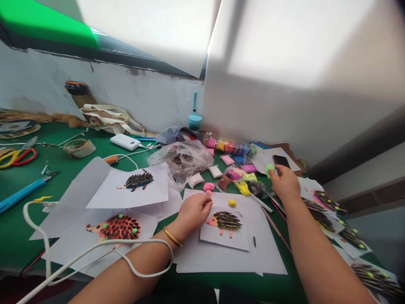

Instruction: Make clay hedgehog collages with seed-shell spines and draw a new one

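Observation:
My right hand reaches to the right side of the table and pinches a lump of light green modelling clay between thumb and fingers. My left hand, with a gold bracelet at the wrist, hovers at the left edge of a small card. Its fingers are curled together, and whatever they may hold is hidden. On the card is a hedgehog picture with spines of sunflower seeds and a pink clay face and feet. A yellow clay ball and a pink clay lump lie just beyond it.
More seed hedgehogs lie left and right. Behind are a plastic bag of seeds, clay packets and a black phone. Scissors and a blue utility knife lie left. A white cable loops over my left forearm.

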The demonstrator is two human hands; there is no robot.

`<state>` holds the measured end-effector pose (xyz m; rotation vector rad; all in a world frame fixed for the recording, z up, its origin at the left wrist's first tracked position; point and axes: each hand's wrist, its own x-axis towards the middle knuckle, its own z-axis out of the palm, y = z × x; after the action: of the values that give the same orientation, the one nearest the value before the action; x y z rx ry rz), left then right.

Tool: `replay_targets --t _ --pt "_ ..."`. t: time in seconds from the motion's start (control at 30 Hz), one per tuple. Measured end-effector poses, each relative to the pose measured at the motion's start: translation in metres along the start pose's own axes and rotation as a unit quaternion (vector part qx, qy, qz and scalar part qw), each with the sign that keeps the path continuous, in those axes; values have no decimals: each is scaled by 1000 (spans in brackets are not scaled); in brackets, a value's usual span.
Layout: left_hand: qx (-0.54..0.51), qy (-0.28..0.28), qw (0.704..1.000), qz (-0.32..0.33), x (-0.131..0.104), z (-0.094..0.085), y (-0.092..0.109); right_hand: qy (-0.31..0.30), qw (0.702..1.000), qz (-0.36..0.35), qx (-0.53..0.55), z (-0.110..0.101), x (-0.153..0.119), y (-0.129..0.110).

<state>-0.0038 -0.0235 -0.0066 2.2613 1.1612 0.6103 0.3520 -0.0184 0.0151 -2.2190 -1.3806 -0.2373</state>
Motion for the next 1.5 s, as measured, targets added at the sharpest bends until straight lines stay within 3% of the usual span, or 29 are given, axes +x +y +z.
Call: replay_targets --t 0.03,0.13,0.2,0.3,0.5,0.63,0.83,1.1,1.27,1.5 --pt "-13 11 1000 8 0 0 1 8 996 -20 90 -4 -11 -9" --pt "-91 69 992 48 -1 -4 8 -84 957 -128 248 -16 -54 -43" --pt "-164 107 978 75 -2 -7 17 -120 936 -195 266 -21 -80 -67" --pt "-259 124 954 82 -2 -10 31 -134 925 -239 263 -25 -106 -90" --pt "-350 63 935 -13 5 -1 40 -114 922 -273 251 -23 -114 -106" --pt "-398 68 915 -20 10 6 37 -102 920 -277 256 -20 -114 -109" --pt "-372 82 924 4 10 13 31 -99 923 -279 248 -13 -117 -107" --pt "-363 69 929 22 3 8 26 -120 917 -279 258 -9 -122 -110" --pt "-342 108 932 52 4 10 17 -127 915 -275 267 -7 -123 -107" --pt "-177 174 957 149 5 3 12 -151 907 -240 312 -8 -127 -109"
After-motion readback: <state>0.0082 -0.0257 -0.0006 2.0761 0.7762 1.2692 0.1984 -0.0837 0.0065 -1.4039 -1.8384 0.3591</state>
